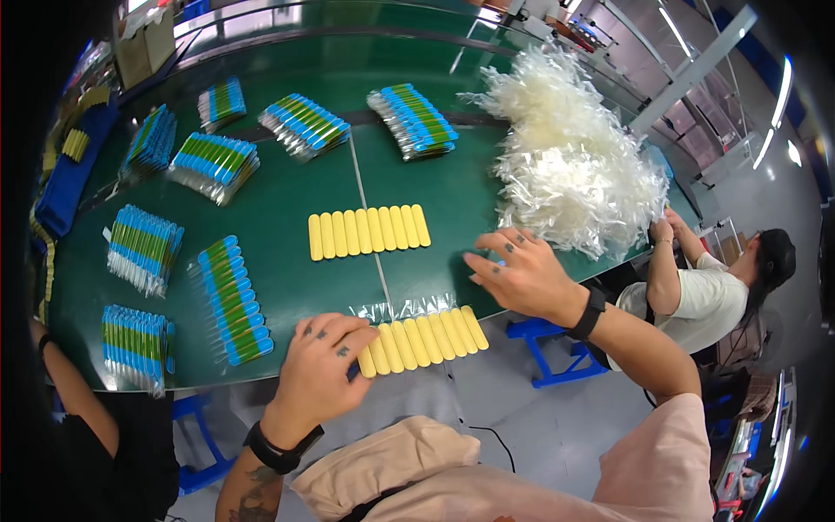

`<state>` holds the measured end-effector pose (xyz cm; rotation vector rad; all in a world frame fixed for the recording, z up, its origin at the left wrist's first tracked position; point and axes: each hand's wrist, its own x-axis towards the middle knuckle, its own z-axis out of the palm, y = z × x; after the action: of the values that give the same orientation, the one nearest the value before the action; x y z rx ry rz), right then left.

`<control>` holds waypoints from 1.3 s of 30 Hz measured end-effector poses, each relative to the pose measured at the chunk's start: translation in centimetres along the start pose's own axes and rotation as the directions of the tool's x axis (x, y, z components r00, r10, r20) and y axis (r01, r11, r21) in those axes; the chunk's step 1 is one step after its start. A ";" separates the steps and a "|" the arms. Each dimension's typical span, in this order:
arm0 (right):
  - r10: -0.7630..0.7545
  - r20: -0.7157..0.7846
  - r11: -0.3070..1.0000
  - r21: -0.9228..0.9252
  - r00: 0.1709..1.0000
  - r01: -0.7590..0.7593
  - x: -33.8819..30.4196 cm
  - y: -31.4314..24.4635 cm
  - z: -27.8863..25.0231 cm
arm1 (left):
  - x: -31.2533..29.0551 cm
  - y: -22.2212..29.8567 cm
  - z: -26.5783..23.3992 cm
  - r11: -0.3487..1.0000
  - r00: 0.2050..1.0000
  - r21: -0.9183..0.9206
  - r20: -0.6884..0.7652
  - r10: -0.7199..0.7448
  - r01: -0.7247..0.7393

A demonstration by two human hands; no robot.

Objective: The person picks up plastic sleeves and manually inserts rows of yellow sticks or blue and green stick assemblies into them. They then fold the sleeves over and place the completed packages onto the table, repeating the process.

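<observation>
L hand (320, 365) curled at yel. strips (403, 346), R hand (532, 277) arched palm-down; grips unclear

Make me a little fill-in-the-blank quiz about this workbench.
The left hand is at the ____ end of the near row of yellow sticks.
The clear plastic pile lies nearer the ____ hand.
The stacked packs hold pieces coloured blue and ____.
The wristband by the right hand is ____.

Missing words: left; right; green; black.
</observation>
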<state>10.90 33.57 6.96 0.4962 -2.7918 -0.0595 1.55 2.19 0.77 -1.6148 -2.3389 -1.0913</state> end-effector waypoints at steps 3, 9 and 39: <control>0.213 0.097 0.877 0.420 0.972 -0.234 2.4 -3.0 -0.3 | 1.7 -1.2 0.8 0.950 0.973 -0.241 -0.071 -0.222 0.199; -0.015 0.405 0.856 0.478 0.914 -0.198 10.4 -7.8 1.6 | 0.4 -4.9 1.8 0.770 0.867 -0.516 -0.100 -0.488 0.375; -0.107 0.355 0.925 0.378 0.929 -0.038 14.4 -8.5 9.1 | 0.4 -2.9 1.8 0.888 0.855 -0.238 -0.259 -0.449 0.394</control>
<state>-1.93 20.56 1.61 0.6888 -3.1788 0.4356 -0.52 3.08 -1.82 -0.8820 -2.4912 -1.5443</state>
